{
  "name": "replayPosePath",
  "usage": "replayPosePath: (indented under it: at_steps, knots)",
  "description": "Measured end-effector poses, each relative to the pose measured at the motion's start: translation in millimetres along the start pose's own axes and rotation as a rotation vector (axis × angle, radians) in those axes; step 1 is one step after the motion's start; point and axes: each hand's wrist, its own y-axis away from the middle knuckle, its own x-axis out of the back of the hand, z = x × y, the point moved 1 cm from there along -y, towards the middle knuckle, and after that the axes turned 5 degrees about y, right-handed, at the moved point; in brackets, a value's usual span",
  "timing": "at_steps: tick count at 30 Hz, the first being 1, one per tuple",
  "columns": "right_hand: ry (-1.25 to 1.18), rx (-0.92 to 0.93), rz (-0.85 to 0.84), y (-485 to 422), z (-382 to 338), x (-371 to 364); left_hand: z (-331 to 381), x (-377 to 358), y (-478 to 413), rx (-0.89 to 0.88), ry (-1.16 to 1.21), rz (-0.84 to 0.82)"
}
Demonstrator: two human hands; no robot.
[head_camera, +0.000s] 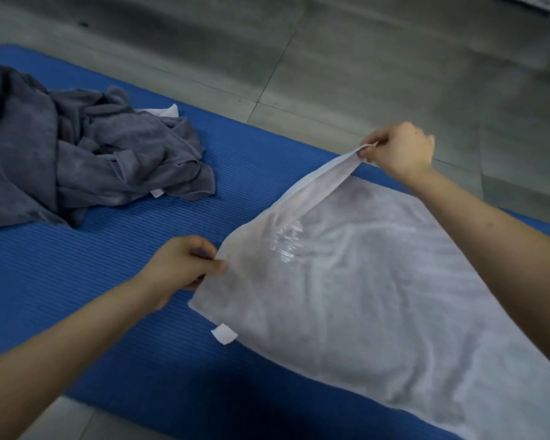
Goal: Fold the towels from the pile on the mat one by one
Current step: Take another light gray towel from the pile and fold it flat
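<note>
The towel (362, 281), which looks soft, light and limp, lies on the mat (140, 296) at 4 o'clock of the pile (77, 154), its 9 o'clock edge lifted, the left hand (185, 265) and right hand (400, 150) each pinching 1 end of it, probably the best hold.

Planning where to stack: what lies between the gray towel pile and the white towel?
Bare blue mat; the left hand pinches the white towel there. Head view.
</note>
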Motion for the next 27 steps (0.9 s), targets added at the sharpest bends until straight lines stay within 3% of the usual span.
replayPosePath:
  at_steps: [6, 9, 17, 20, 22, 27]
  knots:
    - [-0.699, -0.33, -0.201, 70, 107, 53, 64, -59, 36, -0.222, -0.156, -0.065]
    - [-0.781, -0.479, -0.345, 117, 172, 81, 99, -104, 59, -0.305, -0.277, -0.165]
    - [-1.017, -0.809, -0.274, 244, 323, 79, 160, -243, 111, -0.285, -0.634, -0.457]
    - [-1.072, -0.83, -0.292, 268, 352, 75, 158, -299, 126, -0.276, -0.733, -0.543]
    - [-1.019, -0.81, -0.212, 265, 370, 77, 157, -338, 132, -0.258, -0.715, -0.586]
    - [-0.849, -0.601, -0.016, 214, 420, 87, 152, -439, 150, -0.162, -0.605, -0.769]
